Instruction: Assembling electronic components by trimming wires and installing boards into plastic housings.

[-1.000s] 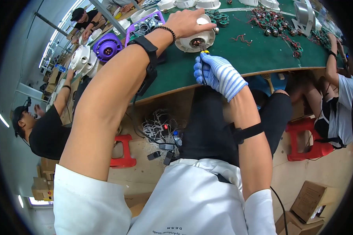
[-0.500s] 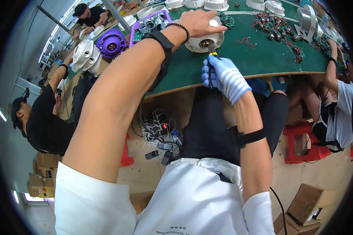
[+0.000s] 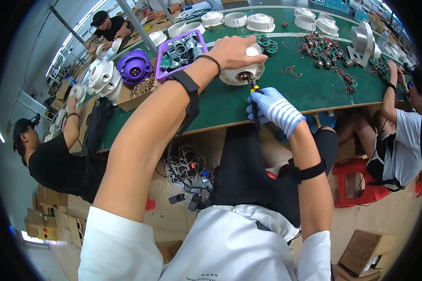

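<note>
A white round plastic housing (image 3: 230, 77) sits on the green table in front of me, tilted so its opening faces me. My left hand (image 3: 234, 52) reaches over its top and grips it, thumb stretched to the right. A copper-coloured part (image 3: 243, 76) shows inside the opening. In a blue-and-white striped glove, my right hand (image 3: 279, 110) is closed round pliers (image 3: 255, 90) with black and yellow handles. The pliers' jaws point up into the opening, at or beside the copper part; whether they grip it I cannot tell.
Left of my arm stand a purple basket (image 3: 161, 70) of metal fittings, a box of small brass parts (image 3: 143, 87) and a purple housing (image 3: 135, 66). Green circuit boards (image 3: 267, 46) lie behind; a heap of small wired motors (image 3: 321, 51) lies right. Co-workers sit on both sides.
The view has shifted, showing more of the table's far side. My right hand and the pliers sit slightly lower and further right, the handles more upright. My left hand stays on the housing.
</note>
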Demonstrator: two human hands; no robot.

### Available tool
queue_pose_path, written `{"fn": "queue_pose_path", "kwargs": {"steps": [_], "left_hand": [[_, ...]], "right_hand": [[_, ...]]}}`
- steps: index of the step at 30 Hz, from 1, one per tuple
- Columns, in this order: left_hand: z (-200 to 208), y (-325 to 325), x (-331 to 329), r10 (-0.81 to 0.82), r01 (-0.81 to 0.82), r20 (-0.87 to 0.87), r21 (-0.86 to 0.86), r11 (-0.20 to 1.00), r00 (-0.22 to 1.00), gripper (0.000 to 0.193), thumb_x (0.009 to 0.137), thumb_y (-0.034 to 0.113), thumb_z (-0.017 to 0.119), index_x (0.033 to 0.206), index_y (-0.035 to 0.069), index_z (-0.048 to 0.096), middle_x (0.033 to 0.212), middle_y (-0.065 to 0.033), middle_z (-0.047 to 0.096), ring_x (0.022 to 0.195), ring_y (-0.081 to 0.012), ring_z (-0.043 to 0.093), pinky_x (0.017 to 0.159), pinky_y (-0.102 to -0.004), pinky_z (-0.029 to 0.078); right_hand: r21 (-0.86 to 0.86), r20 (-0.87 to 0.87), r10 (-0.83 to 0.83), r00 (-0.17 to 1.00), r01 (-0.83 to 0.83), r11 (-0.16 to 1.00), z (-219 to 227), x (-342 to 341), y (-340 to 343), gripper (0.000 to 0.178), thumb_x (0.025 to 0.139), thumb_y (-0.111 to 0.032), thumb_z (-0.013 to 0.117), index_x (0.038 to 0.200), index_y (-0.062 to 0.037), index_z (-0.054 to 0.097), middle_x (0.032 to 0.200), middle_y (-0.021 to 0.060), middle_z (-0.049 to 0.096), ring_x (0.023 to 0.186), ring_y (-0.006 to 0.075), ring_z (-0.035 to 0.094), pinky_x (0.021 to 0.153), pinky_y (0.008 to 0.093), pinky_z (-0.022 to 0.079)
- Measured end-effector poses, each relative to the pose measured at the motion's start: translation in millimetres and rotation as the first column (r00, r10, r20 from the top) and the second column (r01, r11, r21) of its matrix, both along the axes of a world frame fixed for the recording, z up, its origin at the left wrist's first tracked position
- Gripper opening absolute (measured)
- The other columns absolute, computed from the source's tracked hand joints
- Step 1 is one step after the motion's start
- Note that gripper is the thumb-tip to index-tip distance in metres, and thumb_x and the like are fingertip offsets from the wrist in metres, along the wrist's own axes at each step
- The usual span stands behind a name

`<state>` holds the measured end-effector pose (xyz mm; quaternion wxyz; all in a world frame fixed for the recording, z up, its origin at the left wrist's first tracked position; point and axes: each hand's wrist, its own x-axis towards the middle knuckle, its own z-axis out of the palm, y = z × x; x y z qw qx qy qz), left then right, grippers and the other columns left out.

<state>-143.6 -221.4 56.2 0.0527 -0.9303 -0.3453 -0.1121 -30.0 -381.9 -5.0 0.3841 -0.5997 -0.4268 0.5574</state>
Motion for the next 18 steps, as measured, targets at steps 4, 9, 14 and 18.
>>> {"fn": "queue_pose_path", "kwargs": {"steps": [4,9,14,18], "left_hand": [[2,-5,3,-0.007,0.007,0.004,-0.017,1.000,1.000,0.078,0.083,0.079,0.050,0.123,0.013,0.060,0.110,-0.0204,0.071,0.099,-0.0405,0.069,0.085,-0.0497,0.055],[-1,-3,8,-0.024,0.024,0.006,0.055,0.998,1.000,0.080,0.081,0.080,0.052,0.125,0.014,0.061,0.111,-0.0211,0.071,0.101,-0.0405,0.069,0.086,-0.0493,0.055],[-8,8,2,0.020,-0.022,0.027,0.102,0.995,0.999,0.082,0.079,0.083,0.053,0.126,0.017,0.062,0.107,-0.0205,0.072,0.097,-0.0413,0.070,0.083,-0.0507,0.056],[-8,-1,19,-0.106,0.107,-0.018,0.150,0.983,0.994,0.084,0.080,0.084,0.050,0.127,0.016,0.060,0.106,-0.0203,0.072,0.099,-0.0391,0.070,0.085,-0.0494,0.055]], "right_hand": [[-0.035,0.037,0.075,0.996,-0.074,0.997,5,11,12,0.024,0.100,-0.026,0.054,0.103,-0.0020,0.058,0.078,0.0077,0.063,0.067,0.0196,0.065,0.060,0.0368,0.055],[0.104,0.699,0.072,0.712,-0.201,0.974,4,4,24,0.022,0.094,-0.016,0.057,0.099,0.0019,0.068,0.094,0.0234,0.071,0.090,0.0330,0.072,0.076,0.0424,0.058],[0.075,0.960,0.011,0.280,-0.293,0.953,44,-26,2,0.023,0.086,-0.010,0.064,0.105,-0.0017,0.074,0.107,0.0229,0.072,0.102,0.0368,0.070,0.086,0.0422,0.058],[0.138,0.039,-0.118,0.992,0.112,0.984,-34,-5,19,0.022,0.100,-0.024,0.057,0.086,-0.0071,0.060,0.070,0.0077,0.062,0.059,0.0271,0.061,0.060,0.0421,0.054]]}}
